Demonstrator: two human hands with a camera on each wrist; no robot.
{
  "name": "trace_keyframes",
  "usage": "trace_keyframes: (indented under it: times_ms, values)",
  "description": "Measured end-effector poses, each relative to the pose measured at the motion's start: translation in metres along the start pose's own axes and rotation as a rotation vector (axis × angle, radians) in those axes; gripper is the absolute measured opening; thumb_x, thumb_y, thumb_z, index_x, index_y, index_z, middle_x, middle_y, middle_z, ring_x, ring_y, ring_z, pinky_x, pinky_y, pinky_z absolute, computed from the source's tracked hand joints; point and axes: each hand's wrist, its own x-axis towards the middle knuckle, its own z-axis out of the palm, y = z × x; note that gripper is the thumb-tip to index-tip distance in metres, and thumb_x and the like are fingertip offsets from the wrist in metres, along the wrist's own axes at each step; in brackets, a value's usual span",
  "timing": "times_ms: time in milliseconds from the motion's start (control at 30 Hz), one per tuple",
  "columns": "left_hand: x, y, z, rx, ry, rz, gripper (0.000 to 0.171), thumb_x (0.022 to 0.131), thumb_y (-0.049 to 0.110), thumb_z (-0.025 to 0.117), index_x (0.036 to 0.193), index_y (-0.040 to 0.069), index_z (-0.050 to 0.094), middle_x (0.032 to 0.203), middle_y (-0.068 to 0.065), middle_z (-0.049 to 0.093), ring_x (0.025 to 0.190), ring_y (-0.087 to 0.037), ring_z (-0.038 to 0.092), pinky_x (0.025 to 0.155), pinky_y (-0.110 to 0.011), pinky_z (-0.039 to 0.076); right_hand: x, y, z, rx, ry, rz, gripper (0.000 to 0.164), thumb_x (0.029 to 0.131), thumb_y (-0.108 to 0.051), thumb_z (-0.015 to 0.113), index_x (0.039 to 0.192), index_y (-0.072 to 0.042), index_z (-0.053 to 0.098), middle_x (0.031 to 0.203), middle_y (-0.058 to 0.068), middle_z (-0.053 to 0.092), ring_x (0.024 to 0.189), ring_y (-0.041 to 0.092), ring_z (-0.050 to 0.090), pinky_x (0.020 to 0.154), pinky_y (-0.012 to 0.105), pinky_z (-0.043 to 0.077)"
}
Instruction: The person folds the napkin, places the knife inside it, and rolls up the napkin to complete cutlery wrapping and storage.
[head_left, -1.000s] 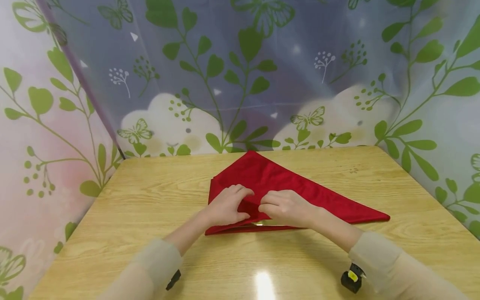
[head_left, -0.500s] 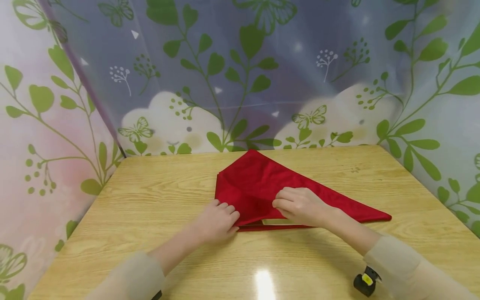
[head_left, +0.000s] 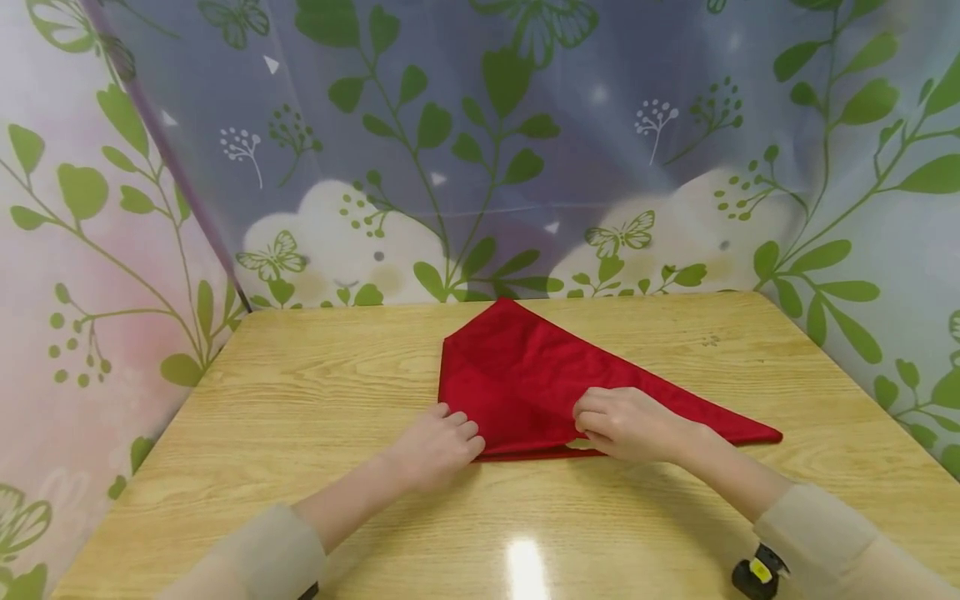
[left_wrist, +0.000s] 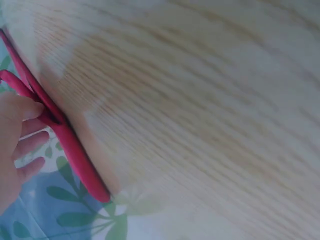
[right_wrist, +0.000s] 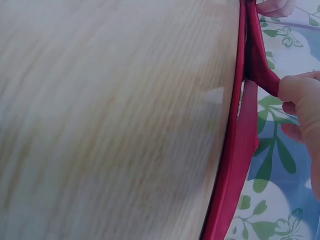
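Note:
A red folded cloth (head_left: 517, 358) lies on the wooden table in the head view, pointed at its far end and at its right end. My left hand (head_left: 438, 446) grips its near left corner; the thumb (left_wrist: 31, 108) bears on the cloth's edge in the left wrist view. With thumb and fingers, my right hand (head_left: 630, 423) pinches the near edge of the upper layer. That layer stands slightly raised in the right wrist view, apart from the lower red layer (right_wrist: 245, 130). A small pale opening shows beside the right fingers in the head view.
The wooden table (head_left: 315, 367) extends around the cloth on all sides. Behind it hangs a curtain (head_left: 375, 167) printed with leaves and butterflies, with similar panels at left and right. A black wrist device (head_left: 757, 573) sits beneath the right sleeve.
My left hand has moved from over the cloth to its near left corner. The right hand has slid rightward along the near edge, and the left side of the cloth has shifted right and flattened.

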Motion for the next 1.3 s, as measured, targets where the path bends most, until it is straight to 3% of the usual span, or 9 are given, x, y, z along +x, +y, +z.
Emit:
trace_keyframes:
  times_ms: [133, 233, 733, 1100, 1300]
  values:
    - [0.001, -0.001, 0.001, 0.006, 0.002, 0.11, 0.01, 0.079, 0.017, 0.066, 0.08, 0.017, 0.056, 0.073, 0.006, 0.052, 0.062, -0.01, 0.042, 0.06, -0.024, 0.03, -0.006, 0.001, 0.001, 0.002, -0.04, 0.02, 0.019, 0.067, 0.001, 0.06, 0.073, -0.014, 0.051, 0.077, -0.006, 0.051, 0.07, 0.008, 0.047, 0.056, 0.015, 0.038]
    - [0.003, 0.0, 0.003, -0.012, -0.02, 0.147, 0.009, 0.081, 0.015, 0.065, 0.083, 0.017, 0.056, 0.077, 0.005, 0.052, 0.065, -0.01, 0.043, 0.06, -0.023, 0.03, -0.01, 0.002, 0.003, 0.007, -0.07, 0.03, 0.023, 0.063, 0.003, 0.06, 0.072, -0.015, 0.049, 0.074, -0.007, 0.048, 0.067, 0.006, 0.042, 0.053, 0.013, 0.034]
    - [0.004, -0.002, 0.007, -0.158, -0.048, 0.128, 0.016, 0.078, 0.014, 0.063, 0.093, 0.016, 0.058, 0.087, 0.003, 0.053, 0.076, -0.012, 0.047, 0.061, -0.021, 0.033, -0.022, 0.003, 0.005, -0.066, -0.166, 0.025, 0.023, 0.063, 0.001, 0.064, 0.073, -0.014, 0.05, 0.071, -0.007, 0.045, 0.065, 0.008, 0.038, 0.052, 0.015, 0.031]
    - [0.005, -0.005, 0.007, -0.169, -0.059, 0.123, 0.008, 0.08, 0.01, 0.06, 0.086, 0.016, 0.059, 0.082, 0.004, 0.051, 0.072, -0.011, 0.046, 0.059, -0.02, 0.034, -0.028, 0.001, 0.007, -0.043, -0.176, 0.034, 0.023, 0.064, 0.001, 0.062, 0.07, -0.016, 0.048, 0.071, -0.007, 0.045, 0.065, 0.008, 0.038, 0.052, 0.015, 0.031]
    - [0.003, -0.005, 0.009, -0.193, -0.052, 0.119, 0.008, 0.082, 0.009, 0.06, 0.087, 0.015, 0.061, 0.082, 0.004, 0.051, 0.073, -0.011, 0.046, 0.06, -0.019, 0.034, -0.029, 0.0, 0.006, -0.035, -0.171, 0.032, 0.023, 0.065, -0.004, 0.068, 0.068, -0.017, 0.05, 0.071, -0.008, 0.046, 0.064, 0.007, 0.04, 0.052, 0.016, 0.035]
